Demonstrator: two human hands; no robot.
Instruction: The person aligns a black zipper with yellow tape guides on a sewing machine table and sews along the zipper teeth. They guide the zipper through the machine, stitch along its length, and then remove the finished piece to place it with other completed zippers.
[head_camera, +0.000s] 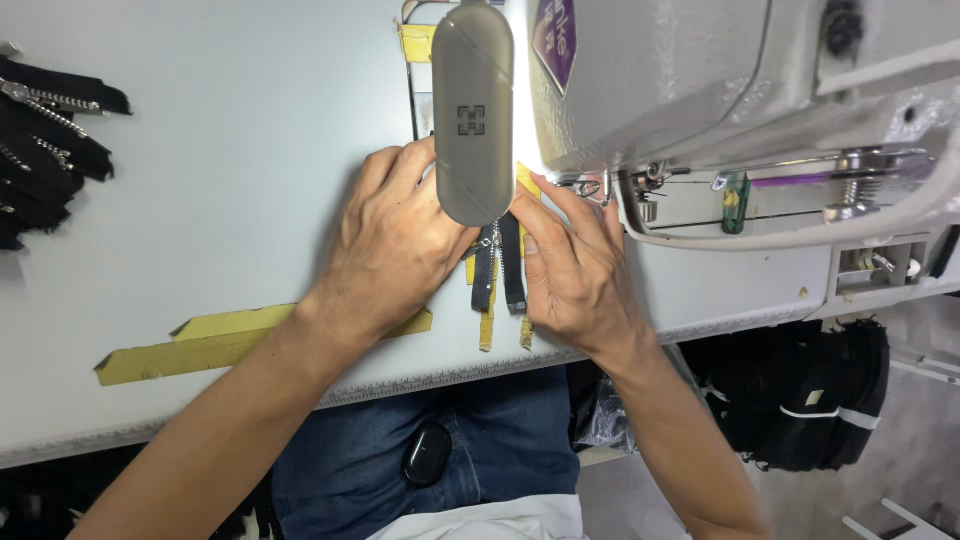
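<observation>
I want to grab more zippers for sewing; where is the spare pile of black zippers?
The pile of black zippers lies at the far left edge of the white table in the head view, well left of the left hand.

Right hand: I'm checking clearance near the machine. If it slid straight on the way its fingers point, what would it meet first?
Probably the grey lamp housing over the needle area; the right hand points up-left toward it, though depth is unclear.
</observation>
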